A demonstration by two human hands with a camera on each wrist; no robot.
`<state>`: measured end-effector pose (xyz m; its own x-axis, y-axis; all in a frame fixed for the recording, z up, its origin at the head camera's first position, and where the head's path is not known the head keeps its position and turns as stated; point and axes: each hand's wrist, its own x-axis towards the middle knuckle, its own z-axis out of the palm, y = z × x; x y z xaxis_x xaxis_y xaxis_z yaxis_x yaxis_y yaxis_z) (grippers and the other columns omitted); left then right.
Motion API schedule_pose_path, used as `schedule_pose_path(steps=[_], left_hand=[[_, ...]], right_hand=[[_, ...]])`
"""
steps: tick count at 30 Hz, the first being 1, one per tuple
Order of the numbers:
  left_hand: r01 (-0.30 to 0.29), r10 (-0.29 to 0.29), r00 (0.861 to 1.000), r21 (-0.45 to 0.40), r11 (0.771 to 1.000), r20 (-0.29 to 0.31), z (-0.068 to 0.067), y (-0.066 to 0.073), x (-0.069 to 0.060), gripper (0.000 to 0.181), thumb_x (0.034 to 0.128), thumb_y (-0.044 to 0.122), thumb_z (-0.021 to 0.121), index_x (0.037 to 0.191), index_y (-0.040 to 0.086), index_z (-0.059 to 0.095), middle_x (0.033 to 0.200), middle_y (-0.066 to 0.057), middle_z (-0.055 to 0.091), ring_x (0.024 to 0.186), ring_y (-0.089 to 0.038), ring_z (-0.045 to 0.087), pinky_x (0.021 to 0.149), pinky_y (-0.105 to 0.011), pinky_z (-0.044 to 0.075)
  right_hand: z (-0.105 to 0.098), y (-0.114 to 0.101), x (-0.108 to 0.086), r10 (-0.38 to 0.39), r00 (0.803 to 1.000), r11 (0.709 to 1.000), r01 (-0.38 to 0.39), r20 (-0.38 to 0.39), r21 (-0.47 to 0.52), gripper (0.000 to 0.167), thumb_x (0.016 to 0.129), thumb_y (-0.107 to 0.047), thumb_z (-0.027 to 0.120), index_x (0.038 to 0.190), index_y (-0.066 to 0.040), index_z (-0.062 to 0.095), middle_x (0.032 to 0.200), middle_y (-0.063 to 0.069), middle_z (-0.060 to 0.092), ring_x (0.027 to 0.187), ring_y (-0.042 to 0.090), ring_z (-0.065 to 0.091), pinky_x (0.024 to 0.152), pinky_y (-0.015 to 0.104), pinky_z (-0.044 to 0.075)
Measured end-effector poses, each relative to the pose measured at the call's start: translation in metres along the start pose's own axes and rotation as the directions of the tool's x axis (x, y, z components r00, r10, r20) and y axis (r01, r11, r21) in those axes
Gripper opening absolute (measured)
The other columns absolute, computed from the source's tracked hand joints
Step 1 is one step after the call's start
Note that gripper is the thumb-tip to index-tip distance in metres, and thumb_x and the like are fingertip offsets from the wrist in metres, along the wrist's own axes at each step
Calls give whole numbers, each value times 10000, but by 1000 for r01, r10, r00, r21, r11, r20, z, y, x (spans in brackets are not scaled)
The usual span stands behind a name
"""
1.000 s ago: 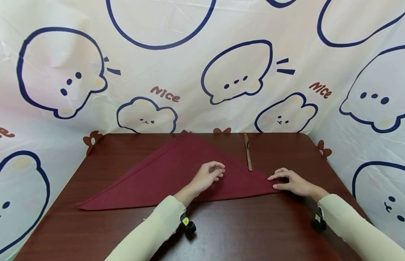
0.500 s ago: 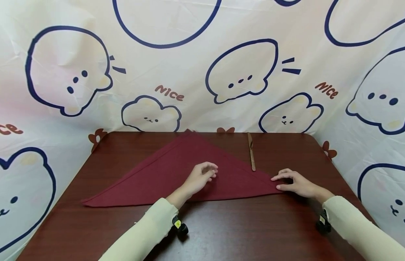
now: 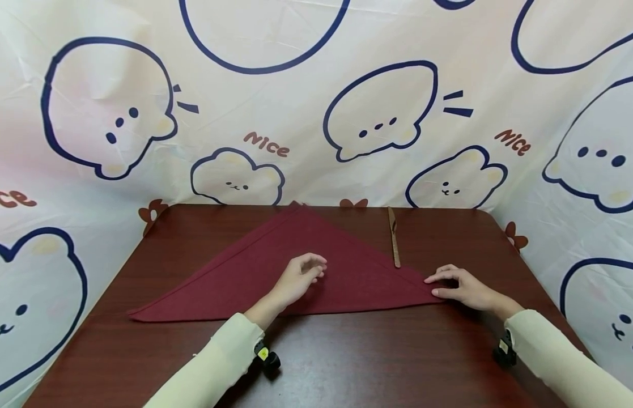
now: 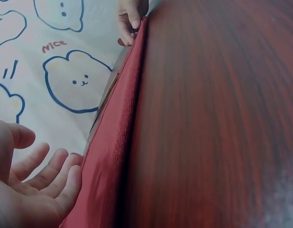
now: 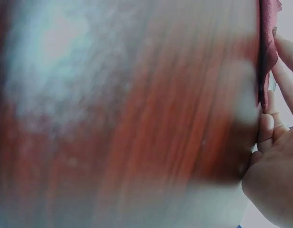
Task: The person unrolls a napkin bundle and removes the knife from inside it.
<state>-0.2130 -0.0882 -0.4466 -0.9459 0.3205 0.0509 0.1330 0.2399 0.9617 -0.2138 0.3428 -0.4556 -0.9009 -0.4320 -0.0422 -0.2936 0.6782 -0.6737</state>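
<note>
A dark red cloth (image 3: pixel 245 277) lies folded into a triangle on the table, its long folded edge nearest me and its peak at the far side. My left hand (image 3: pixel 298 277) hovers over the middle of the cloth, fingers loosely bent and holding nothing; the left wrist view shows its palm beside the red fabric. At the right-hand corner of the cloth my right hand (image 3: pixel 464 288) has thumb and fingertips on the fabric, with a bit of it between them. In the right wrist view the cloth's corner (image 5: pixel 268 42) shows at the edge, against the right fingers.
A wooden-toned table knife (image 3: pixel 394 243) lies past the cloth's right slope, its handle end close to the fabric. Brown table (image 3: pixel 367 362) surface extends nearer to me. A patterned cloth backdrop (image 3: pixel 306 113) stands around the table's back and sides.
My left hand has drifted left and slightly back over the cloth. The right hand stays at the right corner, and the cloth keeps its shape. The head view has shifted slightly.
</note>
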Motion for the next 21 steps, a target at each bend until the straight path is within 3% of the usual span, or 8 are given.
schedule_pose_path(steps=[6,13,18,21], left_hand=[[2,-2,1000,26,1000,0,-6,-4,-2,249,1034,63,524,1240,-38,620,1212,-237,682,1068,-358,666,883,-431,566],[-34,35,999,70,997,-14,-18,-5,-7,246,1029,56,530,1234,-48,618,1184,-249,684,1037,-371,664,857,-453,565],[-49,53,998,102,994,-39,-26,-3,-11,243,1027,57,536,1230,-49,616,1179,-261,677,1024,-381,665,807,-390,561],[-31,35,998,99,995,-42,-31,-1,-14,250,1033,66,529,1240,-47,612,1190,-262,676,1036,-380,664,816,-391,561]], right_hand=[[3,0,1,7,999,1000,-8,-46,-26,220,960,-235,697,1159,-170,766,1211,75,599,1083,18,470,945,352,449],[4,1,3,18,996,999,-21,-85,-34,205,977,-222,674,1148,-154,766,1240,120,636,1137,88,497,981,472,450],[1,-5,4,20,995,1000,-21,-97,-9,223,986,-189,658,1167,-91,744,1157,128,698,947,32,553,826,276,489],[-2,-11,6,24,994,1000,-22,-109,19,240,989,-175,651,1176,-46,728,1147,158,715,882,3,549,751,206,475]])
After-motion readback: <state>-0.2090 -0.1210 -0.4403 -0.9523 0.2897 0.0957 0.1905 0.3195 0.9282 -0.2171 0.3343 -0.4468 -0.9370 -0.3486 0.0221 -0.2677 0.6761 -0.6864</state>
